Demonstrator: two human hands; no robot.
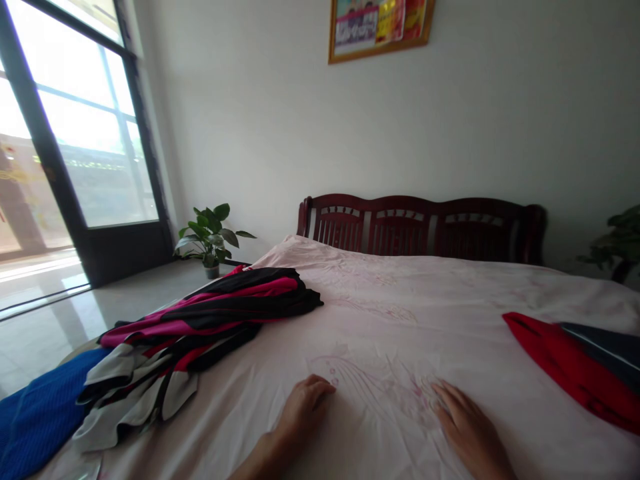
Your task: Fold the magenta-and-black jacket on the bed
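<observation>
My left hand (306,404) rests on the pale pink bedsheet (380,347), its fingers loosely bent and holding nothing. Farther right, my right hand (464,421) lies on the same sheet with its fingers stretched out, near a printed floral pattern. To the left of my hands is a loose heap of black and magenta clothing (215,303), with a grey, black and red garment (145,387) at its near end. A red garment (565,363) lies beyond my right hand, partly under a dark navy one (607,343).
Blue ribbed cloth (47,413) lies at the bed's left edge. A dark wooden bench back (400,223) stands behind the bed, against the wall. A potted plant (210,240) is on the floor by the glass door (95,140); another plant (620,243) is at far right.
</observation>
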